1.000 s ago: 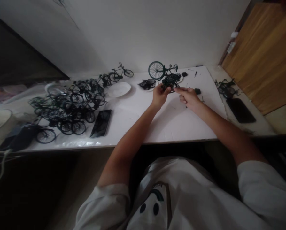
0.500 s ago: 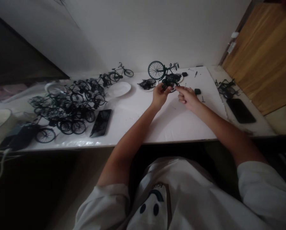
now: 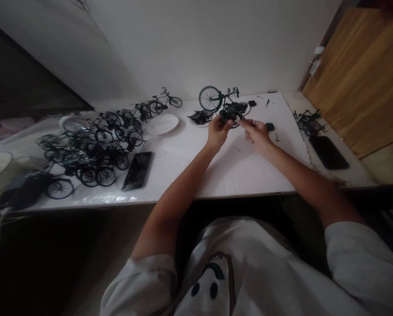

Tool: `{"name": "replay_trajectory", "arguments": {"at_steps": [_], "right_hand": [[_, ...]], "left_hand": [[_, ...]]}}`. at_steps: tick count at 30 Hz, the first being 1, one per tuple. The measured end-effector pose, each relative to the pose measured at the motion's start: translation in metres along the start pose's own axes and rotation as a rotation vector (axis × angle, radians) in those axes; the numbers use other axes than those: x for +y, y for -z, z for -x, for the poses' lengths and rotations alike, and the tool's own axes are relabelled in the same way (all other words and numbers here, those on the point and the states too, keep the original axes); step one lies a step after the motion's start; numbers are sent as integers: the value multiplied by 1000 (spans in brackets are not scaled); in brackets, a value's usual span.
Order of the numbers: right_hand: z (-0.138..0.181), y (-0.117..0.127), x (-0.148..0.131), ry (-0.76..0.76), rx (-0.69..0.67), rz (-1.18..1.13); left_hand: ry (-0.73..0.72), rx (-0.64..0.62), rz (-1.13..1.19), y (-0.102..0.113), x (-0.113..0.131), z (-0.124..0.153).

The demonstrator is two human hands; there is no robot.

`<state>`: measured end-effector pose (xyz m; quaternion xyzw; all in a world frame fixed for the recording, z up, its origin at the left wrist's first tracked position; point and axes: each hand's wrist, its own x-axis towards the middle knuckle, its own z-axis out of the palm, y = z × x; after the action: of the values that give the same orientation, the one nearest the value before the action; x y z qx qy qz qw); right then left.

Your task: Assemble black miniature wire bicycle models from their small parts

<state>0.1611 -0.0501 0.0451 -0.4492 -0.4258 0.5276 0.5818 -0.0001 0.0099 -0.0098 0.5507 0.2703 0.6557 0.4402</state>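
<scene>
A dark miniature bicycle (image 3: 210,98) is held over the white board, one wheel raised at the upper left and its other parts close to my fingers. My left hand (image 3: 218,133) is closed around its lower part, thumb on top. My right hand (image 3: 257,135) meets it from the right, its index finger and thumb pinched close to the bicycle's lower wheel. A thin pale rod (image 3: 254,119) sticks up from the right hand's fingers; its lower end is hidden. Small parts between the fingertips are too dark to make out.
Many miniature bicycles (image 3: 94,151) crowd the left. Nearby are a white plate (image 3: 163,124) and a phone (image 3: 137,170). Plates of dark parts (image 3: 201,116) lie behind my hands. A small T-shaped metal piece (image 3: 277,137) and another phone (image 3: 328,152) are at the right.
The held bicycle has tilted and shifted slightly left, and its handlebar has turned a little. Both hands stay close together at it. The whole view has shifted slightly.
</scene>
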Motion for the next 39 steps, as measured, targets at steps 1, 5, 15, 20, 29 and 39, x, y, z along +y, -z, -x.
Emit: {"name": "replay_trajectory", "arguments": {"at_steps": [1,5,15,20,29,39], "right_hand": [[-1,0,0,-4,4,-7],[-2,1,-1,-36,-23,-35],[0,-1,0,-42,-58,-56],[2,-2,-1,-36,-62,-40],[5,-2,-5,-24,-115,-121],[6,-2,-6,-16,-55,-68]], "left_hand": [[-7,1,-5,0,0,0],[-28,8,-12,0,2,-2],[-2,12,-29,-1,8,1],[10,4,1,-2,8,1],[-15,-26,17,-1,9,2],[-38,-14,-51,-1,17,3]]}}
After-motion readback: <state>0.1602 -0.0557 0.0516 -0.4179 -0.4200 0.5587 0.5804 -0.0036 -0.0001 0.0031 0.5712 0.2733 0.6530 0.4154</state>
